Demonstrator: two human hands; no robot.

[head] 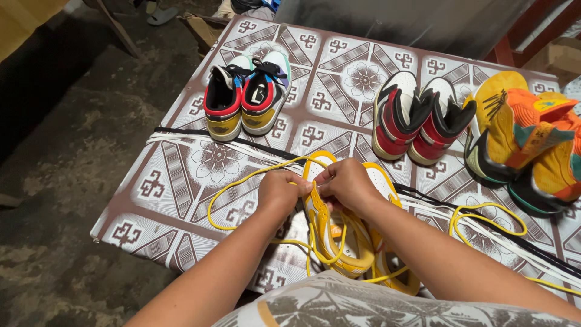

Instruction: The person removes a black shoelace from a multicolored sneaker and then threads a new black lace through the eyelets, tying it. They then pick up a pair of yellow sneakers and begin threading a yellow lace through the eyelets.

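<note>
A pair of yellow and white sneakers lies on the patterned table right in front of me. My left hand and my right hand are side by side over the left shoe of this pair, both pinching its yellow lace near the eyelets. The lace loops out to the left across the table top. A second yellow lace curls to the right of the pair.
At the back left stands a multicoloured pair. A red, white and black pair sits at the back middle, and an orange and yellow pair at the right. White and black laces stretch across the table. Dirt floor lies left.
</note>
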